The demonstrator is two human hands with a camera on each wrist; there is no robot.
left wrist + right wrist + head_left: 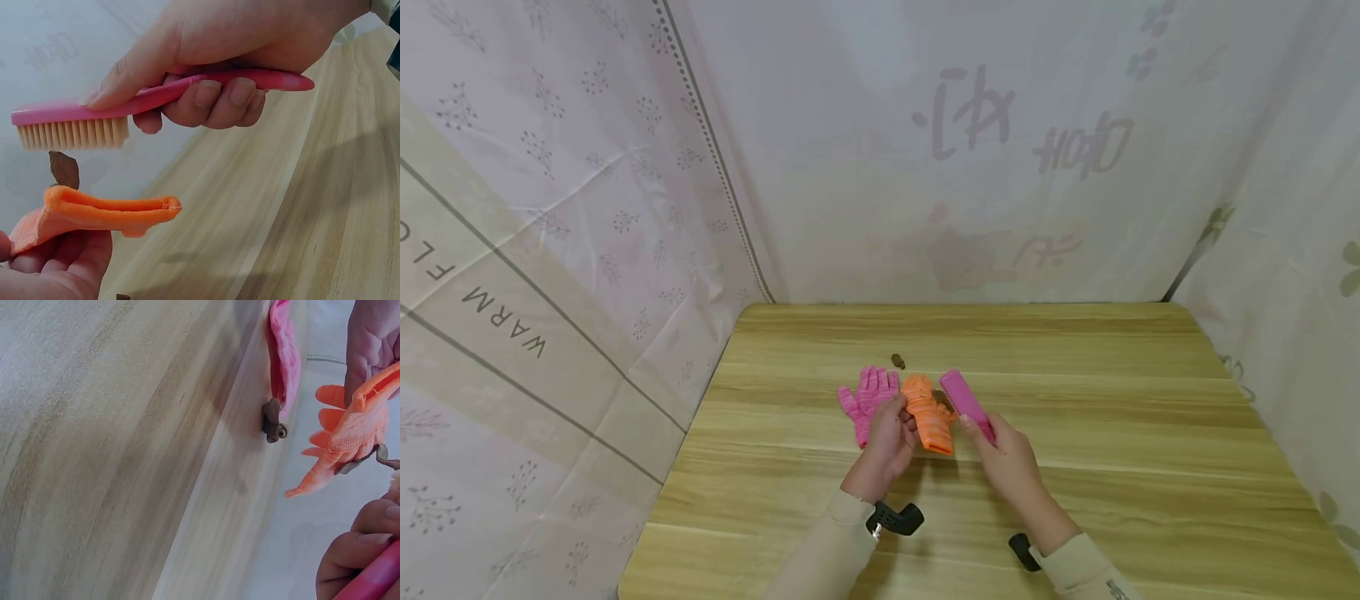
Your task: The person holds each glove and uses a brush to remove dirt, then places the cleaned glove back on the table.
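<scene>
An orange striped glove [934, 423] is held up off the table by my left hand [891, 442], its cuff toward me; in the left wrist view the fingers lie under the glove [94, 219]. My right hand [1011, 467] grips the handle of a pink brush [964, 396], bristles facing down in the left wrist view, just above the glove. A brown, leaf-like piece [64, 169] stands between the bristles and the glove; the right wrist view shows it along the glove [359, 434]. A pink striped glove [872, 400] lies on the table left of the orange one.
Another small brown piece [898, 361] lies on the wooden table [1112, 417] behind the gloves, close to the pink glove [285, 356] in the right wrist view. Patterned cloth [880, 167] hangs behind the table and on both sides.
</scene>
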